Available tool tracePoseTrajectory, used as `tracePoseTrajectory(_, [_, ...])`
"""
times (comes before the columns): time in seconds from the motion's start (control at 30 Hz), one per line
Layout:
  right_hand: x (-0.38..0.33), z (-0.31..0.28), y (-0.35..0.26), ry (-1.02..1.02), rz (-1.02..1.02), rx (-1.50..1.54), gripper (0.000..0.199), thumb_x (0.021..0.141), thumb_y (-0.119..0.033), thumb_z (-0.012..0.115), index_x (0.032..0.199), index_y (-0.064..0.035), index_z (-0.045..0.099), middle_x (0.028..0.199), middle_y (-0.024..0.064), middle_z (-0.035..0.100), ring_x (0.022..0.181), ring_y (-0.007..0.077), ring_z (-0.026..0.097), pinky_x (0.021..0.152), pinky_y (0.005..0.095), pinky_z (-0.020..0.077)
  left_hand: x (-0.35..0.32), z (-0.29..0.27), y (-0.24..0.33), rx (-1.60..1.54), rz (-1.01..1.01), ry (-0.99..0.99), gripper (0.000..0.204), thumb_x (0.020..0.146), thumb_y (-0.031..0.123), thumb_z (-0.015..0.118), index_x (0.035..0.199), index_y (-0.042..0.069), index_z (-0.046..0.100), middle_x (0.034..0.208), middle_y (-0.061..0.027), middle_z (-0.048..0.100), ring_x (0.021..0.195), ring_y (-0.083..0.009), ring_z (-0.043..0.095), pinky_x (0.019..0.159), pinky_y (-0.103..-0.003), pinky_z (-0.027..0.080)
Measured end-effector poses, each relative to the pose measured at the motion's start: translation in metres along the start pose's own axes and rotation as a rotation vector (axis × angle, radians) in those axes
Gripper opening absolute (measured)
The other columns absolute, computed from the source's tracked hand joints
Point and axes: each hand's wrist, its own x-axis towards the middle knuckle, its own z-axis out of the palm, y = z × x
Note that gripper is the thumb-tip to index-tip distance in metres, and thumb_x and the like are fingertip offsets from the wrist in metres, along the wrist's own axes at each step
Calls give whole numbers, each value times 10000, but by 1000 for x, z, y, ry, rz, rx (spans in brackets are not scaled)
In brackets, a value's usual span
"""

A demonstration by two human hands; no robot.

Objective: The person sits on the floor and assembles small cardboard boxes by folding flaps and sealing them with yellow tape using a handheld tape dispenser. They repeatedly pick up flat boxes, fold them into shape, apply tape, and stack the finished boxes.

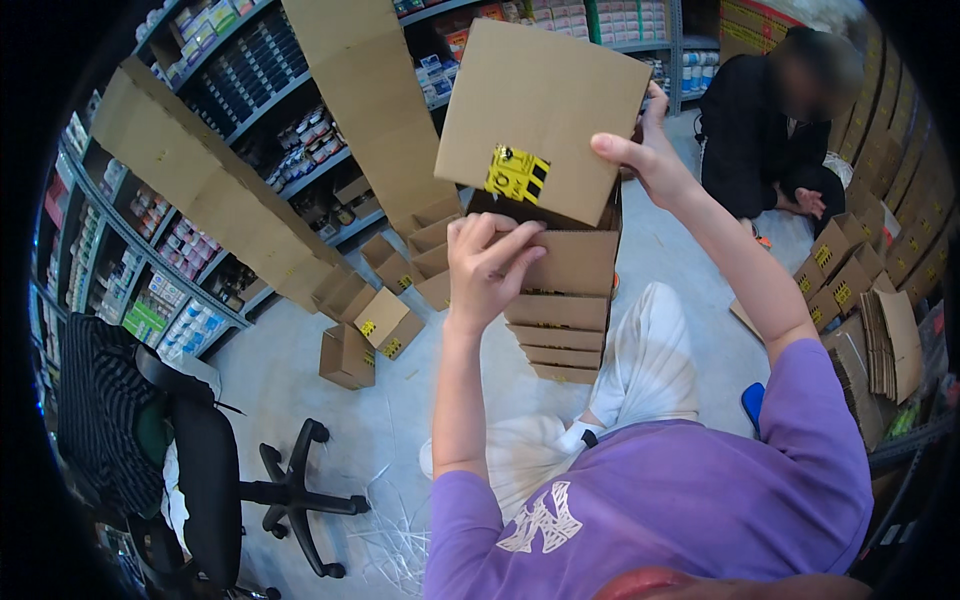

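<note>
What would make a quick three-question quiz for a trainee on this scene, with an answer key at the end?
1. Multiple choice: which hand grips the raised cardboard box by its right edge? A) the left B) the right
2. True or false: the black swivel chair is on the person's left.
3. Fill in the blank: the patch of tape on the raised cardboard box is yellow and ____.

Key:
1. B, the right hand, with its thumb on the near face.
2. True.
3. Black.
</note>
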Motion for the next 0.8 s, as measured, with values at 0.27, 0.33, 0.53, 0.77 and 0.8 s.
tracePoseTrajectory(0.27, [-8,-1,-14,-170,-281,-250,1163,676,-309,835,1471,-279,-13,1360,144,348,1289,311,388,974,467,447,-19,7,-3,28,75,172,297,646,238,795,939,216,753,764,69,524,781,-147,448,806,-340,281])
tracePoseTrajectory(0.33, [-12,-2,-11,-185,-314,-290,1167,672,-281,830,1480,-273,-12,1364,127,345,1307,304,371,991,470,434,-19,8,-3,21,82,186,294,647,249,793,938,232,756,761,73,518,793,-144,440,820,-342,267])
tracePoseTrajectory(0.53, [-8,-22,-30,-309,-289,-332,1172,664,-275,815,1506,-253,-1,1394,121,319,1337,281,330,1057,462,370,-24,9,-14,-108,112,309,428,609,191,869,991,112,692,802,15,575,762,-178,504,761,-379,374])
tracePoseTrajectory(0.77, [-11,-28,-50,-306,-235,-434,1191,637,-318,789,1516,-233,-10,1440,132,288,1371,318,295,1125,476,263,-20,17,-41,-266,267,396,643,638,137,874,1110,116,439,872,-78,676,808,-231,602,800,-401,474])
tracePoseTrajectory(0.8, [-10,-29,-52,-305,-255,-462,1186,638,-321,782,1516,-234,-9,1446,136,284,1373,325,294,1125,480,264,-24,21,-43,-205,254,400,703,630,149,869,1152,115,400,834,-92,675,815,-204,554,849,-394,447])
